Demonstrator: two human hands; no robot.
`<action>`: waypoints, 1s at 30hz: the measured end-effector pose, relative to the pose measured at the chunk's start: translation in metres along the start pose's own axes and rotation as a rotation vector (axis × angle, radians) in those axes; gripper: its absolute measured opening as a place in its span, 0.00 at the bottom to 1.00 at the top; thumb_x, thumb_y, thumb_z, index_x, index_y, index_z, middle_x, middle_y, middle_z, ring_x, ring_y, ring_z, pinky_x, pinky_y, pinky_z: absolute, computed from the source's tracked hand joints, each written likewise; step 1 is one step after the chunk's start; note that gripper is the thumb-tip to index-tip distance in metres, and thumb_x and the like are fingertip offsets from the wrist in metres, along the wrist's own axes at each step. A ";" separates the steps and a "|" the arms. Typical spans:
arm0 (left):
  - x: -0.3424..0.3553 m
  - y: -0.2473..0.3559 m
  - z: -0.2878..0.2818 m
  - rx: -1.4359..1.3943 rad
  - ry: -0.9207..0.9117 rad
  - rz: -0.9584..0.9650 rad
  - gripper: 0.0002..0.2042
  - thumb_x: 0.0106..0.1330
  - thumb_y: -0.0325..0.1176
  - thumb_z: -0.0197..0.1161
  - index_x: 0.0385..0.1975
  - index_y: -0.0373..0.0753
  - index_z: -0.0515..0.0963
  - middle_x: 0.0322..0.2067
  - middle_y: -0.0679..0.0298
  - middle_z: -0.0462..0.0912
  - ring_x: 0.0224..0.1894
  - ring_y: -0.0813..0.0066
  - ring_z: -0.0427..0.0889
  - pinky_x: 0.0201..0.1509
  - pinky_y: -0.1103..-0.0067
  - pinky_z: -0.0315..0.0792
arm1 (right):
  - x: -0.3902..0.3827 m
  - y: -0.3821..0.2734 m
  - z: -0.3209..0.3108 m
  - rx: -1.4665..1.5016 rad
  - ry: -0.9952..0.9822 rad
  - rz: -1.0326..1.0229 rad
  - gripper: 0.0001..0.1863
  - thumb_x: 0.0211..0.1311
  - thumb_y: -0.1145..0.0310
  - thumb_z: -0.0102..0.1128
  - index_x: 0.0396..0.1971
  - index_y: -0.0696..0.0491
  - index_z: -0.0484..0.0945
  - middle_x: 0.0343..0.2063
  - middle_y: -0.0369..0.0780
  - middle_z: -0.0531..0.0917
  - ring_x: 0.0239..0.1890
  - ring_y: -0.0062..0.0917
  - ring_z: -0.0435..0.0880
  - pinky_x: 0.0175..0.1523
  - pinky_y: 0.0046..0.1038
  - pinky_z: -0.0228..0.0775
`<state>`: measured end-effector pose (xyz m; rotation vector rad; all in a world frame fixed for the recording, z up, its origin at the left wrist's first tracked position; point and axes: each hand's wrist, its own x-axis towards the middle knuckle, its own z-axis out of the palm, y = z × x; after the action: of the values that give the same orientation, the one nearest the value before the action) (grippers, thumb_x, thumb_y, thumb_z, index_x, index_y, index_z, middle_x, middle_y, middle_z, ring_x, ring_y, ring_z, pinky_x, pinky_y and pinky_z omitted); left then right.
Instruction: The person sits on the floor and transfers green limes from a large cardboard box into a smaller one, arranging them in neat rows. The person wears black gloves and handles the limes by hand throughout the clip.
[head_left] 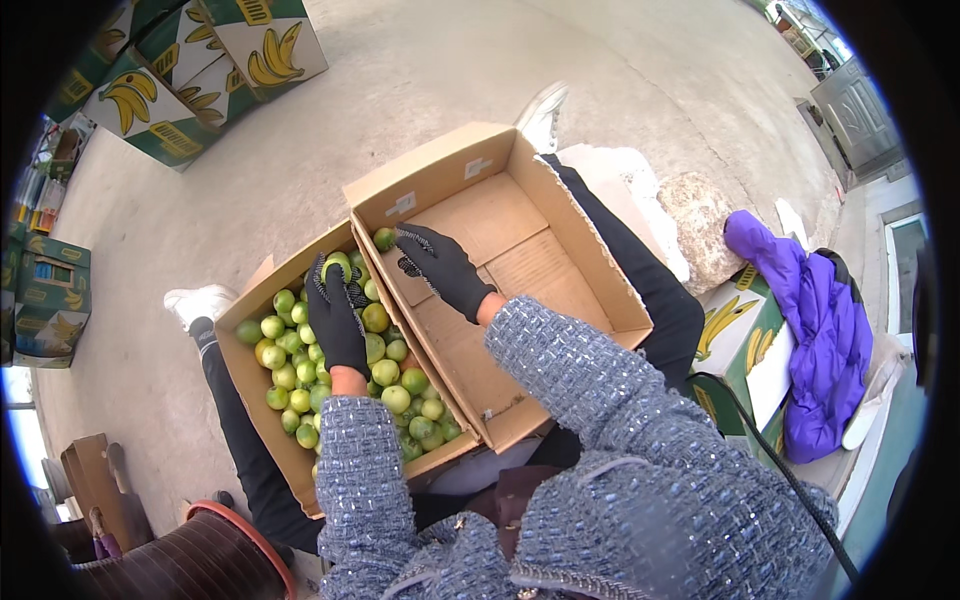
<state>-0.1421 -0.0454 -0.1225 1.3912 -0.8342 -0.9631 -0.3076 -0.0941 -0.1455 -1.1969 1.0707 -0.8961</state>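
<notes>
Two open cardboard boxes lie side by side across my lap. Many green tomatoes (396, 399), a few tinged orange, fill the left box (455, 458). Above them, my left hand (336, 318) in a black glove has its fingers closed round a green tomato (337, 264). A single green tomato (384, 239) sits in the far left corner of the right box (560, 268). Beside that tomato is my right hand (446, 270), also black-gloved, its thumb and fingers apart with nothing visible between them. The bare cardboard bottom shows across the rest of the right box.
Banana cartons (265, 50) are stacked at the far left, with another carton (55, 300) below them. A purple jacket (805, 330) hangs over a banana carton (735, 325) to my right, near a rough stone (692, 220). A brown round container (200, 555) stands at the lower left.
</notes>
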 end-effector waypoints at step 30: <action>0.044 -0.017 -0.026 0.921 0.292 -0.024 0.28 0.49 0.45 0.73 0.45 0.33 0.73 0.46 0.49 0.78 0.49 0.53 0.78 0.53 0.65 0.70 | 0.021 0.035 -0.015 -0.384 0.132 -0.145 0.21 0.66 0.59 0.52 0.55 0.54 0.74 0.54 0.47 0.77 0.57 0.38 0.74 0.62 0.32 0.64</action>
<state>-0.1016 -0.0745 -0.1438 2.2573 -1.0893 -0.3457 -0.3162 -0.1123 -0.1836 -1.5653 1.3159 -0.9154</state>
